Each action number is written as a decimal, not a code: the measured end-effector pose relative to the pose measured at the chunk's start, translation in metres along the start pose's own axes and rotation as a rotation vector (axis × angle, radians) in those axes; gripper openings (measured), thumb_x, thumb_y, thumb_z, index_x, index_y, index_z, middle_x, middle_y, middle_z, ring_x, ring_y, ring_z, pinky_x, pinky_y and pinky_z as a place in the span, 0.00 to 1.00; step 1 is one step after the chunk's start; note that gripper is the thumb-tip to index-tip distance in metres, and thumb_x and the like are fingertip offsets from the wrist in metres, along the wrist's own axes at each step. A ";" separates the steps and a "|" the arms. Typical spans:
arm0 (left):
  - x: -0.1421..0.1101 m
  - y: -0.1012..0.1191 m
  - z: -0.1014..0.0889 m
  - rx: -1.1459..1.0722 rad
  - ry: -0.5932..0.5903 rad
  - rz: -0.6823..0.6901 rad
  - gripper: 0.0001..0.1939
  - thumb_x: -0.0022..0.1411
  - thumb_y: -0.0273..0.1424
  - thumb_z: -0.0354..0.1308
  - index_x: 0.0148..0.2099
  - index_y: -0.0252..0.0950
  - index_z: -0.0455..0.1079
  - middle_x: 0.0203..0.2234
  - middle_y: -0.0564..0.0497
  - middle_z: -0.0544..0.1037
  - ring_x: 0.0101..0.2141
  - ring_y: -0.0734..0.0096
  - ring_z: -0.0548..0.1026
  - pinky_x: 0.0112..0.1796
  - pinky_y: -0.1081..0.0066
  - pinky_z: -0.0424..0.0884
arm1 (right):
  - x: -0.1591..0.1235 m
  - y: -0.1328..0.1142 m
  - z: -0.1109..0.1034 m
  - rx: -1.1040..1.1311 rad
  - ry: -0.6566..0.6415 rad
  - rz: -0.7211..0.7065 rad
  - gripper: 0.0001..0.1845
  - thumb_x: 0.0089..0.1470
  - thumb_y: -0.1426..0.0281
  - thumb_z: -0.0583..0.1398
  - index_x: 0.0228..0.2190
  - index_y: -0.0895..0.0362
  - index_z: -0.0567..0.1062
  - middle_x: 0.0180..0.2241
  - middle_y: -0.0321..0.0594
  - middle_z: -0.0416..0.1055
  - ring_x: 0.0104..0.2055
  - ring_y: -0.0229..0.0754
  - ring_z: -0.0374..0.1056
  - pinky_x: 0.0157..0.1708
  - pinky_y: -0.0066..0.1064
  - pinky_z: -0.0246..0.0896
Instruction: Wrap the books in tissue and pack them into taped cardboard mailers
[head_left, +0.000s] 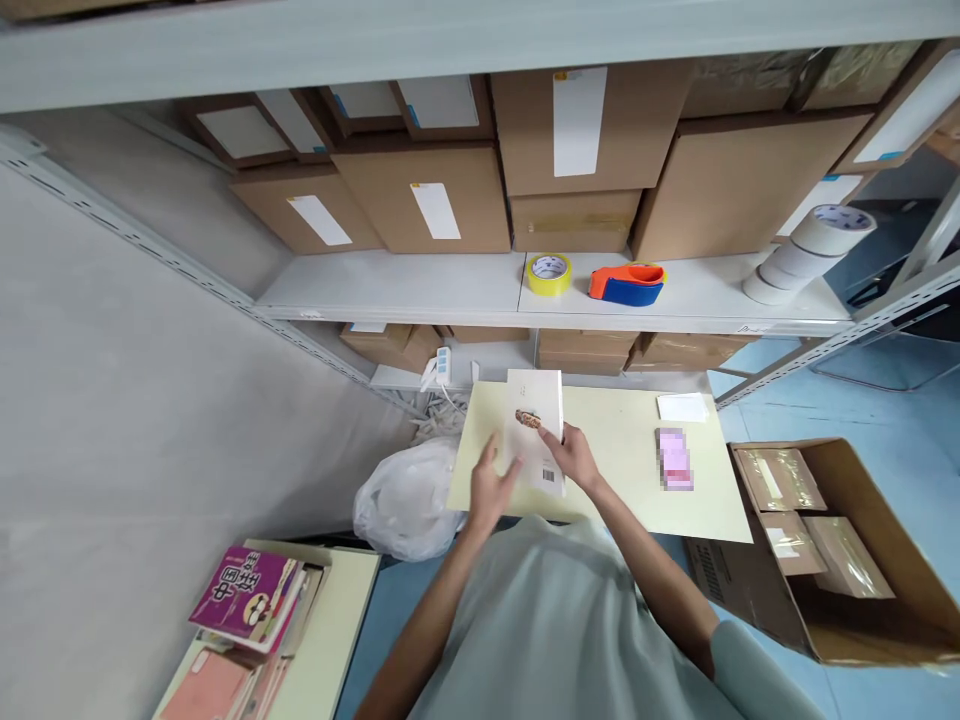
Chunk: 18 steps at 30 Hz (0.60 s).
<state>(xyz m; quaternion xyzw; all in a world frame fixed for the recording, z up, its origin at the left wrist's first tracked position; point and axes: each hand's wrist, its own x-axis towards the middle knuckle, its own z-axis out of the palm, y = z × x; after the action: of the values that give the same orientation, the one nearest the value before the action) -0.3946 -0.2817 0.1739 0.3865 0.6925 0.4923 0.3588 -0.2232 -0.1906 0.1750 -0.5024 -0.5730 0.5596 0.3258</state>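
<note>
A white book (534, 437) with a small brown picture and a barcode on its cover is held above the pale yellow table (622, 450). My right hand (573, 458) grips its right edge, thumb on the cover. At the lower left of the book is my left hand (491, 485), thumb and fingers spread apart; whether it touches the book I cannot tell. Further right on the table lie a pink-purple item (675, 460), blurred out, and some white paper slips (682, 407).
A grey shelf (420, 285) ahead carries cardboard boxes (427, 200), yellow tape (549, 274), an orange-blue tape dispenser (628, 284) and white rolls (806, 250). An open carton (862, 630) with wrapped parcels stands right. Left are a white plastic bag (409, 500) and stacked books (247, 600).
</note>
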 end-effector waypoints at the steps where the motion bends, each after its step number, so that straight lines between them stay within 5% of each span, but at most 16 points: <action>1: 0.008 0.004 -0.010 -0.046 0.061 -0.059 0.41 0.59 0.48 0.75 0.69 0.38 0.73 0.68 0.35 0.73 0.67 0.42 0.74 0.65 0.49 0.73 | -0.001 -0.005 -0.009 0.110 -0.059 0.004 0.29 0.57 0.42 0.66 0.37 0.56 0.82 0.34 0.44 0.84 0.36 0.52 0.78 0.33 0.37 0.72; 3: 0.018 0.019 -0.029 -0.170 0.038 -0.147 0.41 0.57 0.52 0.75 0.66 0.36 0.75 0.64 0.34 0.78 0.65 0.42 0.75 0.62 0.50 0.75 | -0.006 -0.019 -0.028 0.342 -0.204 0.038 0.30 0.55 0.43 0.70 0.43 0.57 0.84 0.41 0.46 0.85 0.40 0.53 0.80 0.38 0.38 0.75; 5: 0.018 0.040 -0.044 -0.275 -0.121 -0.170 0.38 0.60 0.57 0.71 0.61 0.34 0.78 0.56 0.36 0.84 0.58 0.43 0.81 0.56 0.52 0.79 | -0.012 -0.033 -0.043 0.503 -0.320 0.069 0.30 0.55 0.46 0.73 0.47 0.57 0.84 0.47 0.48 0.85 0.44 0.53 0.81 0.45 0.41 0.77; 9: 0.002 0.082 -0.058 -0.316 -0.313 -0.197 0.33 0.58 0.54 0.74 0.53 0.33 0.83 0.44 0.40 0.88 0.44 0.47 0.86 0.42 0.59 0.83 | -0.020 -0.050 -0.058 0.562 -0.383 0.077 0.28 0.56 0.49 0.74 0.47 0.57 0.86 0.49 0.49 0.85 0.48 0.54 0.82 0.49 0.42 0.76; 13: -0.006 0.100 -0.055 -0.285 -0.328 -0.197 0.28 0.58 0.53 0.75 0.49 0.33 0.84 0.40 0.42 0.88 0.37 0.53 0.86 0.38 0.63 0.81 | -0.023 -0.051 -0.061 0.530 -0.352 0.072 0.27 0.56 0.48 0.74 0.46 0.57 0.86 0.47 0.47 0.86 0.46 0.53 0.82 0.46 0.40 0.77; 18: -0.007 0.095 -0.045 -0.294 -0.278 -0.184 0.30 0.59 0.54 0.74 0.50 0.33 0.84 0.40 0.42 0.88 0.36 0.56 0.85 0.38 0.64 0.80 | -0.019 -0.042 -0.063 0.461 -0.335 0.092 0.30 0.57 0.46 0.72 0.47 0.58 0.85 0.49 0.49 0.85 0.49 0.56 0.82 0.48 0.43 0.78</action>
<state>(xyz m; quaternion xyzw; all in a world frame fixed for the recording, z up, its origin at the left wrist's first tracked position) -0.4135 -0.2857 0.2774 0.3294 0.5895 0.4951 0.5466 -0.1675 -0.1830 0.2294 -0.3410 -0.4532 0.7645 0.3065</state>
